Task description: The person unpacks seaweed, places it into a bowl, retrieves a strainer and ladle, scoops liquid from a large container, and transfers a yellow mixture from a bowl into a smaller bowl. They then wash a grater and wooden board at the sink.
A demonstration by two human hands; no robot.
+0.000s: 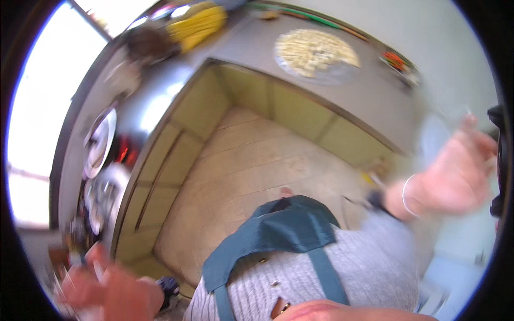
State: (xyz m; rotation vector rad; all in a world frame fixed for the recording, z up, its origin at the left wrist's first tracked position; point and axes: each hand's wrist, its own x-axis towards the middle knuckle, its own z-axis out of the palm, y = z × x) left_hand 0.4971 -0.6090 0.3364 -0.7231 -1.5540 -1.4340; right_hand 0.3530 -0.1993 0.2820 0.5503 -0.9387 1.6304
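Note:
My left hand (114, 283) is raised at the lower left, blurred, its fingers bent. Something small and pale shows at its fingers, with thin light streaks beside them; whether it is held cannot be told. My right hand (453, 172), with a thin pale bangle at the wrist, is raised at the right, palm largely in view. Its fingertips overlap a dark object (498, 160) at the picture's edge; contact is unclear. Far from both hands, a round plate of pale cut pieces (315, 50) lies on the grey counter (249, 44). A teal apron (289, 232) covers my front.
Olive cabinets (241, 88) form a corner around the tiled floor (257, 156). Along the left counter are a white oval dish (102, 140), blurred metal ware (106, 192) and a yellow item (198, 26). A tray with orange pieces (393, 62) stands by the wall.

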